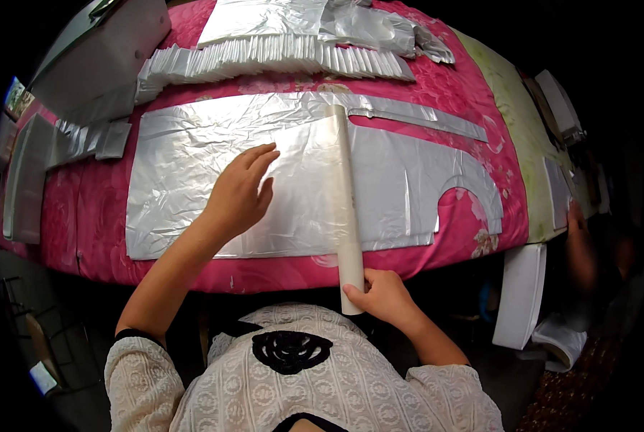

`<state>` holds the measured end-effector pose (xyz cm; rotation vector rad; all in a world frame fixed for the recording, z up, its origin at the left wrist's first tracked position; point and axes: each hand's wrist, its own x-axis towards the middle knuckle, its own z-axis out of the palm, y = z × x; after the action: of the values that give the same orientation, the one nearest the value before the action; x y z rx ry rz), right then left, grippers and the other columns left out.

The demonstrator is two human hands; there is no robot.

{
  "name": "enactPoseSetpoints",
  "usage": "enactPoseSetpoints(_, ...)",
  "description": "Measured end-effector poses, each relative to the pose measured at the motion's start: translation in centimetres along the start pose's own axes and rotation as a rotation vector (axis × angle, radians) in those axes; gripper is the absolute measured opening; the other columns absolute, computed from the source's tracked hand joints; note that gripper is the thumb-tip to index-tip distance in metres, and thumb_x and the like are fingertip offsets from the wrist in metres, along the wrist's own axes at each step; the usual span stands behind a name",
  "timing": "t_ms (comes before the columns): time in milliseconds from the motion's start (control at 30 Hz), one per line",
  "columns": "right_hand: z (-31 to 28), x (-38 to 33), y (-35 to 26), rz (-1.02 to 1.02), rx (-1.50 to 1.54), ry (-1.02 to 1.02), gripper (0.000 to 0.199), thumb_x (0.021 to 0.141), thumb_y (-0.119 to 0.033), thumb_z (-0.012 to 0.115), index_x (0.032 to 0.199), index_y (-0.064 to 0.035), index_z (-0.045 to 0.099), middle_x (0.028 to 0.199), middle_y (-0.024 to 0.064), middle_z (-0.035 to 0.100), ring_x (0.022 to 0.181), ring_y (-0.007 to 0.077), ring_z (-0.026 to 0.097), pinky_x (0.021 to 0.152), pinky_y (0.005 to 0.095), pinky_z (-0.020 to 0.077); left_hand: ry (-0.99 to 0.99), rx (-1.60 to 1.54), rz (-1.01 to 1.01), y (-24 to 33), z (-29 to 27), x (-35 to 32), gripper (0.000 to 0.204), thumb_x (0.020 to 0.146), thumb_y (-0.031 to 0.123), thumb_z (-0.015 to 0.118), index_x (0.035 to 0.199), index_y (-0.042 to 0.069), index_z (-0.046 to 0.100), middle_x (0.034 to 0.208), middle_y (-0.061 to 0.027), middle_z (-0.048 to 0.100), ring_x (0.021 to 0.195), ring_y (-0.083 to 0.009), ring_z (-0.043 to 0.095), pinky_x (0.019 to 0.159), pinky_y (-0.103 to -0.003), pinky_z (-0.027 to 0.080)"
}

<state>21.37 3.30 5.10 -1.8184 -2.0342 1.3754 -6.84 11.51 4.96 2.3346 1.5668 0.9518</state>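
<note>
A stack of shiny silver-grey plastic carrier bags with cut-out handles (181, 180) lies spread on the table in front of me. Across its middle, from front to back, runs a long whitish tube (343, 194). Its near end sticks out past the table's front edge, and my right hand (383, 295) is wrapped round it there, thumb on top. My left hand (244, 183) is over the bags, left of the tube, its fingers stretched out and holding nothing. Whether the left hand touches the bags, I cannot tell.
A pink flowered cloth (106, 209) covers the table. Behind the bags stands a long row of folded silver bags (264, 57), with loose bags (264, 18) beyond. At left are a large pale box (102, 54) and a clear container (27, 180). Another person's blurred hand (578, 223) shows far right.
</note>
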Motion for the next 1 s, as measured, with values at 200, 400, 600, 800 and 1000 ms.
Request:
enactPoseSetpoints(200, 0.0, -0.1, 0.4, 0.032, 0.019, -0.032, 0.043, 0.074, -0.039, 0.066, 0.078, 0.0028, 0.063, 0.066, 0.0162, 0.062, 0.06, 0.0282, 0.062, 0.057, 0.0353, 0.0474, -0.153, -0.011, -0.043, 3.7, 8.9, -0.2, 0.056, 0.085, 0.015, 0.046, 0.133, -0.007, 0.03, 0.141, -0.023, 0.028, 0.132, -0.0358, 0.025, 0.109, -0.042, 0.021)
enactPoseSetpoints(400, -2.4, 3.1, -0.1, -0.024, 0.031, -0.123, 0.056, 0.078, -0.051, 0.062, 0.077, 0.0044, 0.064, 0.068, 0.0161, 0.064, 0.062, 0.0269, 0.063, 0.059, 0.0343, 0.049, -0.222, 0.122, -0.039, 4.3, 9.8, -0.6, 0.061, 0.085, 0.022, 0.037, 0.133, -0.013, 0.026, 0.141, -0.0275, 0.025, 0.134, -0.0375, 0.022, 0.111, -0.044, 0.014)
enactPoseSetpoints(600, -7.1, 15.3, -5.0, -0.065, 0.073, 0.012, 0.058, 0.081, -0.051, 0.057, 0.071, 0.0054, 0.064, 0.058, 0.0145, 0.061, 0.053, 0.0218, 0.062, 0.056, 0.0307, 0.0491, -0.231, 0.149, -0.031, 4.4, 9.6, -0.5, 0.062, 0.083, 0.02, 0.038, 0.133, -0.012, 0.025, 0.141, -0.0273, 0.025, 0.134, -0.0377, 0.022, 0.11, -0.045, 0.014)
enactPoseSetpoints(800, -8.4, 27.4, -5.3, -0.127, 0.806, 0.221, 0.051, 0.084, -0.046, 0.055, 0.088, 0.0048, 0.058, 0.073, 0.0102, 0.059, 0.064, 0.0194, 0.059, 0.062, 0.029, 0.0497, -0.227, 0.147, -0.031, 4.3, 9.9, -0.6, 0.062, 0.081, 0.019, 0.038, 0.133, -0.012, 0.025, 0.141, -0.0272, 0.025, 0.134, -0.0379, 0.022, 0.11, -0.045, 0.014)
enactPoseSetpoints(1000, -16.4, 29.6, -2.0, -0.217, 1.808, 0.405, 0.041, 0.088, -0.035, 0.048, 0.109, 0.0002, 0.044, 0.102, 0.0147, 0.058, 0.095, 0.0273, 0.057, 0.088, 0.0433, 0.0428, -0.235, 0.123, -0.044, 4.4, 9.6, -0.5, 0.062, 0.081, 0.02, 0.038, 0.133, -0.012, 0.025, 0.141, -0.0275, 0.025, 0.134, -0.0379, 0.022, 0.11, -0.045, 0.014)
